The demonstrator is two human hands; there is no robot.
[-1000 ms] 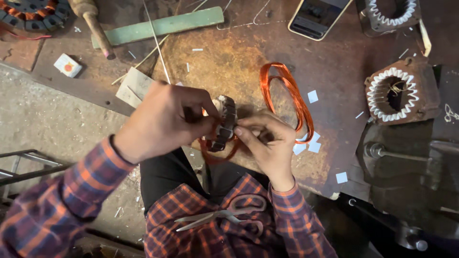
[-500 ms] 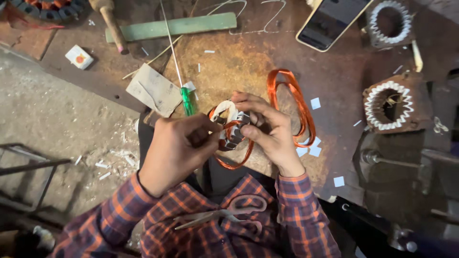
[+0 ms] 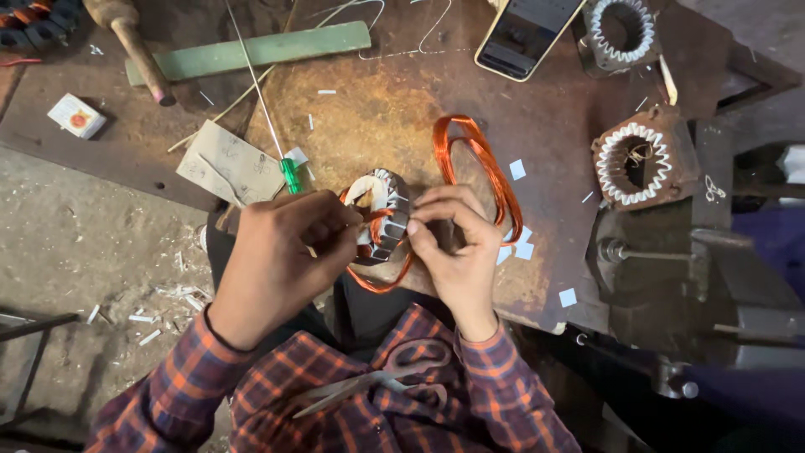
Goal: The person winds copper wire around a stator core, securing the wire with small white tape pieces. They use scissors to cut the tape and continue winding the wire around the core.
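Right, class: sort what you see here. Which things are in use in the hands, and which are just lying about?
In use:
left hand
right hand
stator core
copper wire threaded through it

Lying about:
spare copper coil
screwdriver
phone
green strip
card scrap
matchbox
two other stators
scissors on the lap

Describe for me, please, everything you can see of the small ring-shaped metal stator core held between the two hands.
The small ring-shaped metal stator core is a grey stack of thin steel plates with white insulating paper lining its slots. It is tilted, its open bore facing up and to the left, above the near edge of the rusty brown metal worktable. Thin orange copper winding wire loops through it and hangs below. The left hand pinches it from the left, the right hand from the right, fingers on its outer wall.
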